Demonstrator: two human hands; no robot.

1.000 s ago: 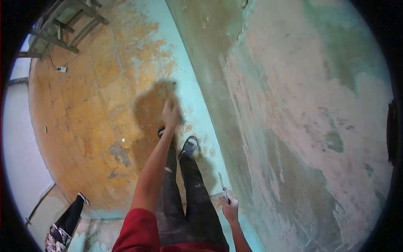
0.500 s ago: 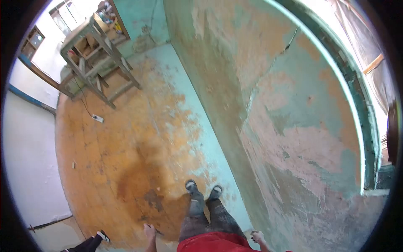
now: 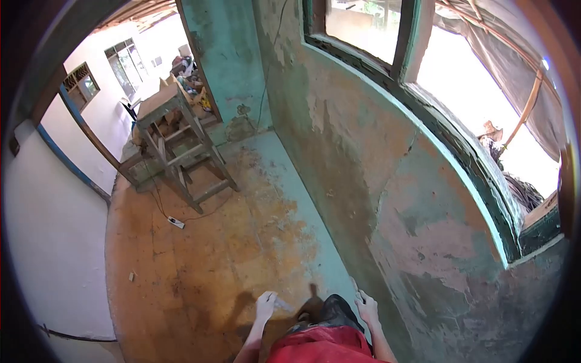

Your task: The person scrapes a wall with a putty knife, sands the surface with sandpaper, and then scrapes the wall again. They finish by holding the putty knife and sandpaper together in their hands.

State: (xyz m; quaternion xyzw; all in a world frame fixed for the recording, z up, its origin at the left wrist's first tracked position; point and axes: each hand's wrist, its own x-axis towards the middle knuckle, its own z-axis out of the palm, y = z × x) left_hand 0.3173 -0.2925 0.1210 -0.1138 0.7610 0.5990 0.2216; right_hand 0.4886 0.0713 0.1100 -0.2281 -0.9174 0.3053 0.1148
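My left hand (image 3: 265, 307) is closed round a flat grey scraper (image 3: 282, 304), whose blade is blurred and points to the right, above the orange floor. Close to the wall, my right hand (image 3: 367, 308) is closed on a thin pale tool (image 3: 354, 285) that sticks up past the fingers; its kind cannot be made out. To the right rises the wall (image 3: 417, 242), patchy with green paint, bare plaster and pinkish areas. The hands are at either side of my red shirt (image 3: 324, 346) and dark trousers.
A wooden stand (image 3: 181, 145) is at the far left, by a doorway with piled things behind it. A white power strip (image 3: 176, 222) with a cord lies on the floor (image 3: 181, 260). A green-framed window (image 3: 460, 139) opens in the right wall, and a white wall (image 3: 54, 242) runs along the left.
The view has tilted up, showing more of the window and doorway. Both hands have come up and forward; my front leg is now raised in a step. The other person's foot at lower left has left view.
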